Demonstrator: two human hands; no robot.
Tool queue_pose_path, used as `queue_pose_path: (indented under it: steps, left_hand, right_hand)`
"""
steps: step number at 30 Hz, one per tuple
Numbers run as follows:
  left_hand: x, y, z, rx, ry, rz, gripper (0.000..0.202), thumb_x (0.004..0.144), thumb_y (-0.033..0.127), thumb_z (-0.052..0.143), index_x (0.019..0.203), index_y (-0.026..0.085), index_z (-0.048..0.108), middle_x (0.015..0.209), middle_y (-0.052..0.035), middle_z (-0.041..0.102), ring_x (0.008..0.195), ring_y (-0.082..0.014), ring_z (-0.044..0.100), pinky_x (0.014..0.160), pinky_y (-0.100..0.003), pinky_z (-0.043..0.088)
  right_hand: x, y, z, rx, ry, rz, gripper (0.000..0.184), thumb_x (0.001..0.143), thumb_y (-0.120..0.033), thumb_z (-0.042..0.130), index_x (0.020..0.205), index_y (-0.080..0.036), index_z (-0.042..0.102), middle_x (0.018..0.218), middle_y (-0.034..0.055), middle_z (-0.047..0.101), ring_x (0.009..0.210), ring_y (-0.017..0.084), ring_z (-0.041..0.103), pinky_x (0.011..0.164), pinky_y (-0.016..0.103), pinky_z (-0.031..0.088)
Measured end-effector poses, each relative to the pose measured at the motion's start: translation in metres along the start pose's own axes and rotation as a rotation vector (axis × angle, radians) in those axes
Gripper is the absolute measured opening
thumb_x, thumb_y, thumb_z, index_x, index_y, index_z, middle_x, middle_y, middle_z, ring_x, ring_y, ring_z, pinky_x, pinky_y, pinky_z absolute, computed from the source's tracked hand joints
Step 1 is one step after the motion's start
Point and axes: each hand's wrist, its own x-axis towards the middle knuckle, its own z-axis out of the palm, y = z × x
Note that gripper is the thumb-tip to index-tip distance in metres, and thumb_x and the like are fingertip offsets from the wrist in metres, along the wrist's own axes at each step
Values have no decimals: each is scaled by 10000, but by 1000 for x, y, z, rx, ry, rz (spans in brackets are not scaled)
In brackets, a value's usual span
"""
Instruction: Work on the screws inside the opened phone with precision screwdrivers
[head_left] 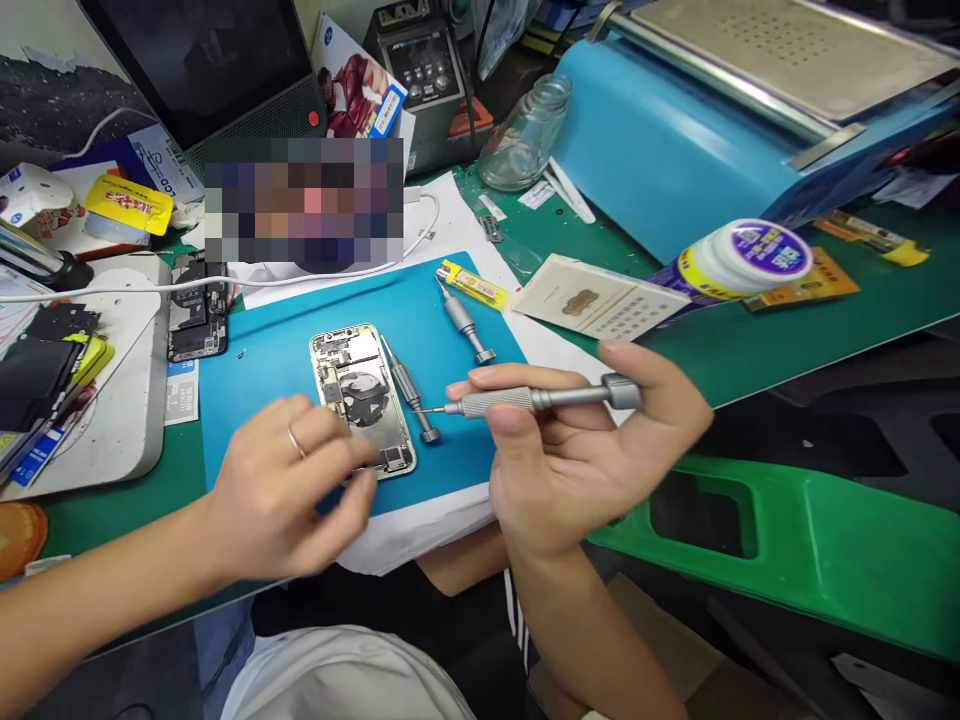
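Observation:
My right hand (570, 450) is closed around a grey precision screwdriver (517, 402). Its thin tip points left, toward the phone, and its wide cap rests by my index finger. An opened smartphone (367, 395) with bare inner parts lies on a blue mat (262, 380). My left hand (296, 490), with a ring on one finger, hovers over the phone's lower left edge. Its fingers are curled, the tips slightly blurred; anything between them is hidden. A second screwdriver (409, 390) lies along the phone's right side, and a third screwdriver (463, 322) farther back.
Another opened phone (199, 310) lies left of the mat. Behind are a cream booklet (592, 300), a white tub (742, 260), a glass jar (529, 135) and a blue machine (637, 130). A white cable (300, 275) crosses the back. A green stool (825, 550) stands right.

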Motion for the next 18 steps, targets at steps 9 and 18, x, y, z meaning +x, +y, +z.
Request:
queue_pose_path:
  steps: [9,18]
  left_hand:
    - [-29,13,13,157,-284,96,433,1065,213,483,1446,23,561,1467,-152,614,1265,-332,548,965,-456,405]
    - [-26,11,12,71,-348,22,444,1088,273,452,1461,57,556,1499,-102,599,1279,-302,522,974,-446,373]
  right_hand:
    - [9,10,-10,-93,-181,-176,669,888,-104,761,1488,-270,517,1048,41,794,769,194,791,675,331,700]
    - [0,5,-32,-355,-455,-76,595,1004,-266,629,1551,-351,410,955,24,803,733,207,790,661,336,691]
